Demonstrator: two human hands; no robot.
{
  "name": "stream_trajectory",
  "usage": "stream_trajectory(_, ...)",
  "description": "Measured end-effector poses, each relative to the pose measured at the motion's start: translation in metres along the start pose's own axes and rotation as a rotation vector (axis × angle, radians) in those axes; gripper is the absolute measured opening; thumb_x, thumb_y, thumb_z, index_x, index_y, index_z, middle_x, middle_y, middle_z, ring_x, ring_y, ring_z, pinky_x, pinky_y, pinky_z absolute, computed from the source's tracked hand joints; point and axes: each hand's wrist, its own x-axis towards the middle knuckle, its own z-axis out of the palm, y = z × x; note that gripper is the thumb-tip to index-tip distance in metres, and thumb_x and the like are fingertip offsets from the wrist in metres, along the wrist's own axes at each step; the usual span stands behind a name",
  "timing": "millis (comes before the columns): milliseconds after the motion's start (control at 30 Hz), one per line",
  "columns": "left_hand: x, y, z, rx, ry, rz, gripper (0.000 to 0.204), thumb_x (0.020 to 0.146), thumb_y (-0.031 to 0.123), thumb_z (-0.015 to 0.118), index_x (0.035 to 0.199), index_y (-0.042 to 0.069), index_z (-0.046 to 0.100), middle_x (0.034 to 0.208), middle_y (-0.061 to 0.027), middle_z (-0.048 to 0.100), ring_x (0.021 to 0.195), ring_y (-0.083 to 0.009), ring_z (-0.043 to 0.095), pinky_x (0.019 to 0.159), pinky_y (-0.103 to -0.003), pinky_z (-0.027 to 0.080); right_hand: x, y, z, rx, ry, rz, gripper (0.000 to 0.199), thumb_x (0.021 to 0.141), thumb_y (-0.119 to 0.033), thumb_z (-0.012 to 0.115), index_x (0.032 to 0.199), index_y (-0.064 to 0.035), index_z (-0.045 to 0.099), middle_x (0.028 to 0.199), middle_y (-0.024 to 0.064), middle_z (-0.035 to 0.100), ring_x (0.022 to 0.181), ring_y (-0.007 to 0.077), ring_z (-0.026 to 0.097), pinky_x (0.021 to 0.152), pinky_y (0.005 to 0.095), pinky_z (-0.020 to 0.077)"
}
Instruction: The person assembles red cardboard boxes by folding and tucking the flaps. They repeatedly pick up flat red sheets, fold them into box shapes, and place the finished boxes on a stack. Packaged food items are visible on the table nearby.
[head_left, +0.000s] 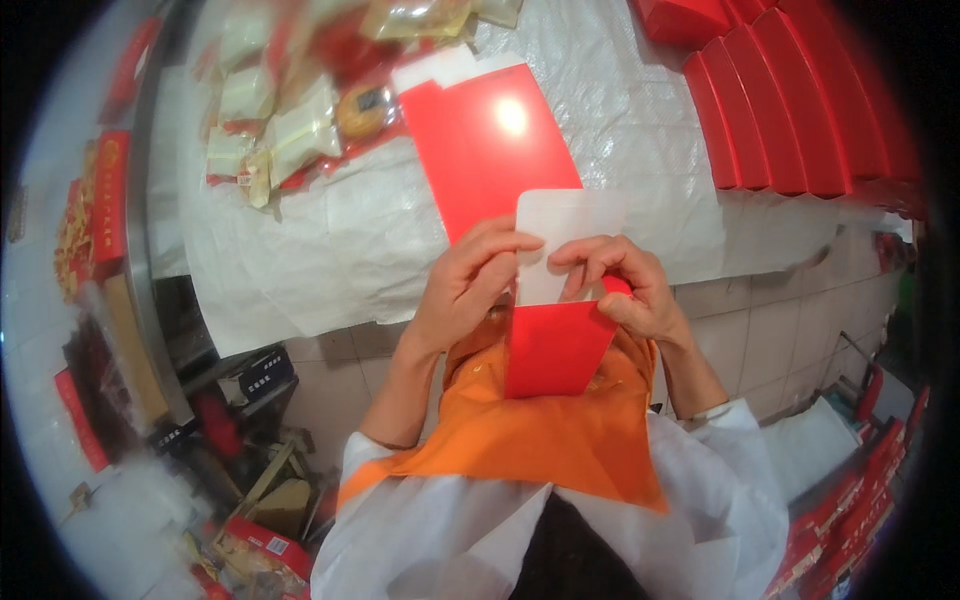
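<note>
A red cardboard box (560,350) with a white inside is held upright against my orange apron, its tall white flap (572,210) standing open. My left hand (478,275) pinches the flap's left edge with thumb and fingers. On the other side, my right hand (625,285) is closed round the right edge, thumb on the red front and fingers curled over the white inside. Beyond my hands a flat red carton (490,130) with white end tabs lies on the table, light glaring off it.
White plastic sheeting (640,140) covers the table. Wrapped pastries (365,112) and pale sachets (305,130) lie at the far left. A row of red boxes (770,110) stands at the far right. More red packages (850,520) are low at the right.
</note>
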Motion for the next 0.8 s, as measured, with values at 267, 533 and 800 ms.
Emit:
stream_trajectory(267, 0.03, -0.006, -0.017, 0.062, -0.279, -0.135, 0.013, 0.085, 0.01, 0.05, 0.078, 0.002, 0.056, 0.076, -0.0016, 0.051, 0.062, -0.0065, 0.044, 0.055, -0.02, 0.037, -0.001, 0.02, 0.009, -0.083, 0.087, -0.212, 0.011, 0.074, -0.003, 0.049, 0.085, -0.0024, 0.047, 0.119, 0.0184, 0.045, 0.099, 0.0234, 0.052, 0.089, 0.0367, 0.0393)
stream_trajectory(533, -0.002, -0.013, -0.004, 0.118, -0.039, 0.086, 0.006, 0.08, 0.006, 0.057, 0.08, 0.0, 0.056, 0.09, -0.008, 0.054, 0.077, -0.0131, 0.052, 0.065, -0.023, 0.041, -0.013, 0.038, 0.026, -0.156, 0.434, -0.317, 0.003, 0.078, -0.002, 0.048, 0.079, -0.0026, 0.046, 0.129, 0.0214, 0.033, 0.114, 0.0329, 0.042, 0.097, 0.0438, 0.0312)
stream_trajectory(800, -0.027, -0.03, 0.029, -0.277, 0.375, 0.245, 0.032, 0.072, -0.005, 0.062, 0.096, 0.001, 0.043, 0.1, -0.0124, 0.054, 0.098, -0.0226, 0.052, 0.087, -0.033, 0.04, -0.014, 0.04, 0.034, 0.187, 0.426, -0.241, 0.036, 0.075, 0.007, 0.05, 0.103, -0.0058, 0.031, 0.115, 0.0176, 0.045, 0.107, 0.0247, 0.045, 0.095, 0.0376, 0.0341)
